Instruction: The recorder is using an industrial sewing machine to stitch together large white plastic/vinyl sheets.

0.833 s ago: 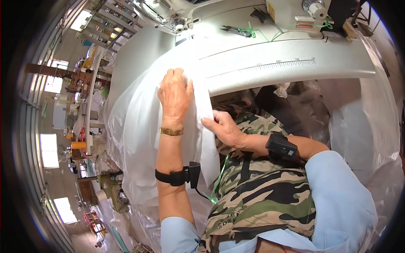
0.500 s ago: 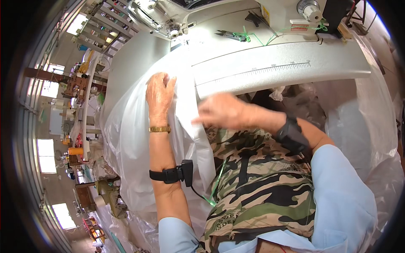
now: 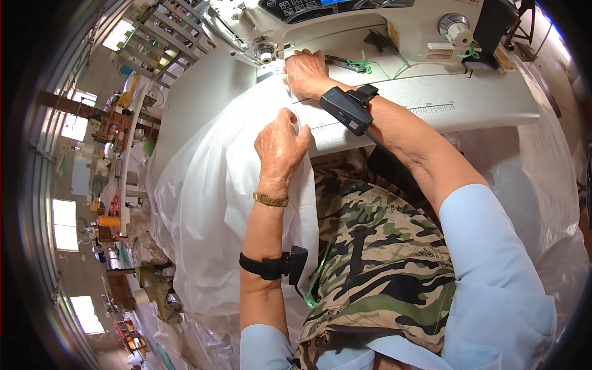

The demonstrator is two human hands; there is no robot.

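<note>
Rests curled left hand [image 3: 282,147] on white sheet [image 3: 216,179] running lengthwise toward sewing machine [image 3: 425,28]; holds right hand [image 3: 306,75] nearer that machine; cannot tell if pinching with either.

1. Your left hand [image 3: 281,147] is on the sheet [image 3: 206,203], left of your lap [image 3: 376,216].
2. Ahead, your right hand [image 3: 306,74] is near the sewing-machine head [image 3: 240,34].
3. Snips [image 3: 346,65] lie right of that hand.
</note>
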